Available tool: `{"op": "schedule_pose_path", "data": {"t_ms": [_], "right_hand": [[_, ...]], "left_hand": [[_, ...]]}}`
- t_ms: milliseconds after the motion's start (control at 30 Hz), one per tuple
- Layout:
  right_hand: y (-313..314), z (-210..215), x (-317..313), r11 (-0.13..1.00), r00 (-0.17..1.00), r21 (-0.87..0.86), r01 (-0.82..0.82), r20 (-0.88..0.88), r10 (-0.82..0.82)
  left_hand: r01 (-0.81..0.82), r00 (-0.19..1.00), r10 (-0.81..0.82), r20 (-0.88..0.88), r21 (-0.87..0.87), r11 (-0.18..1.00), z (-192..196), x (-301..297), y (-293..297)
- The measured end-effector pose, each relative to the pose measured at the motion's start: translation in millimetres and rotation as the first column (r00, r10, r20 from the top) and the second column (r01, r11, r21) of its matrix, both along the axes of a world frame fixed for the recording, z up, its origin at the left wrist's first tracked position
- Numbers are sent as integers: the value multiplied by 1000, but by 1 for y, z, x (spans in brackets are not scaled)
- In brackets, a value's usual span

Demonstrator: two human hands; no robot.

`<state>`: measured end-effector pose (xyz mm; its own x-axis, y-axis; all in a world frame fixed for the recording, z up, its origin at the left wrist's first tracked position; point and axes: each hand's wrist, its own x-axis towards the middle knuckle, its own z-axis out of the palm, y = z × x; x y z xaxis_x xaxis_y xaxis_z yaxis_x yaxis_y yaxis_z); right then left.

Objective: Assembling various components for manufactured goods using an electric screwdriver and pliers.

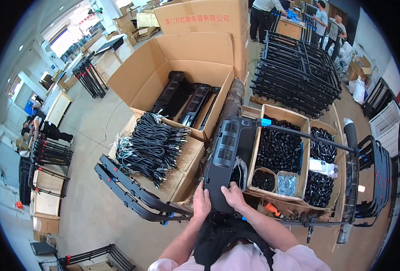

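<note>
A long black plastic housing (227,156) with rows of vent slots lies lengthwise in front of me, its near end close to my body. My left hand (201,203) grips its left edge, and my right hand (234,197) holds the right edge near the same end. Close to my right hand is a clear plastic bag (240,174). A black bar with a blue clip (265,122) runs rightward from beside the housing's far end. The undersides of my hands' grip are hidden.
Bundled black cables (152,147) lie on a carton at the left, with a large cardboard box (139,88) of black covers behind. Wooden trays (252,169) hold small black parts. An orange-handled tool (273,209) sits at the right. Stacked black frames (299,72) and people stand farther back.
</note>
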<state>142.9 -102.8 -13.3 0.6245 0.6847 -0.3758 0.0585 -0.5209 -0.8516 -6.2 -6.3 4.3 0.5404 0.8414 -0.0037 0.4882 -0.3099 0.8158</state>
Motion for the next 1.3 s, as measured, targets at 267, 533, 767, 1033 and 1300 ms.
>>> {"op": "schedule_pose_path", "data": {"t_ms": [267,533,767,1033,1300], "right_hand": [[-9,7,18,1000,998,4,4,-63,-4],[-158,57,105,847,888,274,456,-200,-414],[-274,103,76,728,765,247,639,-298,-571],[-340,96,-22,681,669,131,721,-390,-633],[-331,19,-52,726,619,-132,675,-435,-654]], "left_hand": [[27,1000,-28,13,35,999,0,4,1],[117,980,-161,118,316,941,55,61,1],[902,431,-872,-233,85,423,17,180,-95],[926,-377,-560,-738,-317,-205,-36,225,-120],[817,-574,-438,-692,-448,-363,-107,195,-94]]}}
